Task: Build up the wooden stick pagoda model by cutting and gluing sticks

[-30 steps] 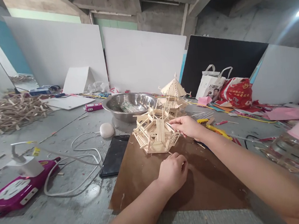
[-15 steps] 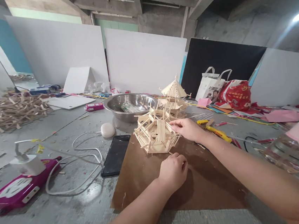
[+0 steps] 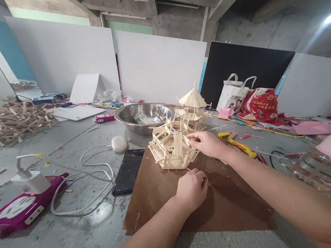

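Note:
A many-sided wooden stick model (image 3: 178,148) stands on the brown board, with a panel of side-by-side sticks leaning at its front. My right hand (image 3: 206,142) is at the model's right side, thumb and fingers closed together by that panel; whatever is between the fingertips is too small to tell. My left hand (image 3: 192,187) rests on the brown board (image 3: 232,207) in front of the model, fingers curled in. A thin stick end shows at its fingertips, but the inside of the hand is hidden. Behind the model rises a stick tower with a pointed roof (image 3: 192,99).
A steel basin (image 3: 121,118) sits behind the model. Left of the board lie a black phone (image 3: 128,174), a white cable (image 3: 82,173) and a purple power strip (image 3: 27,205). Yellow-handled pliers (image 3: 244,148) and a clear jar (image 3: 313,168) are on the right.
My right hand has shifted very slightly at the model's side. My left hand and the model look the same.

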Demonstrator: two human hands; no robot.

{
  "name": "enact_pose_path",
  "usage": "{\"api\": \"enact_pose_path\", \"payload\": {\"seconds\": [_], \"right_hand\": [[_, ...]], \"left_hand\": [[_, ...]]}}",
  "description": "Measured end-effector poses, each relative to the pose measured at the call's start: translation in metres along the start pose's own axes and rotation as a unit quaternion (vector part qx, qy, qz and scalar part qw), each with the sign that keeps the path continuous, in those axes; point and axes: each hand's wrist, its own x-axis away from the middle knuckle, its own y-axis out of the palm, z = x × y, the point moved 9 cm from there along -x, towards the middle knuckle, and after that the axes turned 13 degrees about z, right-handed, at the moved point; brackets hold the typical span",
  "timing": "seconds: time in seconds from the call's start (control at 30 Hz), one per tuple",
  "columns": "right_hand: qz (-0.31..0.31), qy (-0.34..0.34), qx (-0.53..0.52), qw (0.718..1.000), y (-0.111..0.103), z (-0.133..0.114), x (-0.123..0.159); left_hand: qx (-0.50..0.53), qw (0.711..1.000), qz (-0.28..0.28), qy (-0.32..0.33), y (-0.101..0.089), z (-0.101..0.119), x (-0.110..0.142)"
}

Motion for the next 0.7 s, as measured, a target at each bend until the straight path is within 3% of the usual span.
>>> {"api": "enact_pose_path", "payload": {"seconds": [0.7], "right_hand": [[-0.017,0.009,0.016,1.0,0.0007,-0.0043,-0.0003]], "left_hand": [[-0.008,1.0,0.003,-0.003,0.0008,-0.002,-0.001]]}}
